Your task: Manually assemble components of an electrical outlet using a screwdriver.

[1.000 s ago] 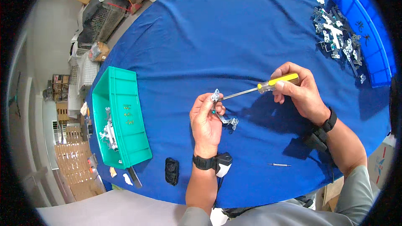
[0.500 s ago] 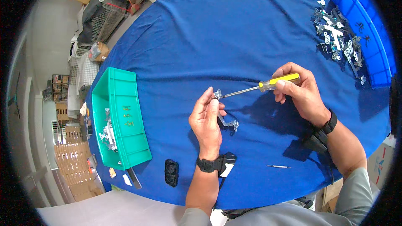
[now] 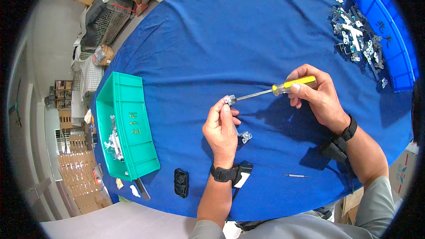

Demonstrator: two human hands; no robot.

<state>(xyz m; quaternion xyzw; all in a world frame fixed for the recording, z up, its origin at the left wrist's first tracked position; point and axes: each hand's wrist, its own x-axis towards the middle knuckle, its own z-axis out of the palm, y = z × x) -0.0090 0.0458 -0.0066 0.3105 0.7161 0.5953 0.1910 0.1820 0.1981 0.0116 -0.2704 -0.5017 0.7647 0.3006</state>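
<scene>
A small metal bracket [image 3: 235, 119] is gripped in the left hand [image 3: 221, 130], fingers closed round it, one end showing above the fingertips and the other end sticking out below the palm. A screwdriver [image 3: 274, 90] with a yellow handle is held in the closed right hand [image 3: 316, 95]; its shaft is pointed left and its tip is set against the bracket's top end. Both hands are held over the blue cloth [image 3: 230, 40] near the table's front edge. A green bin [image 3: 128, 124] with a few metal parts is placed to the left. A blue bin [image 3: 383, 40] sits far right, with a pile of brackets [image 3: 356, 40] just beside it. A black object [image 3: 181, 182] is lying near the left wrist. A thin bit [image 3: 295, 176] is lying under the right forearm.
</scene>
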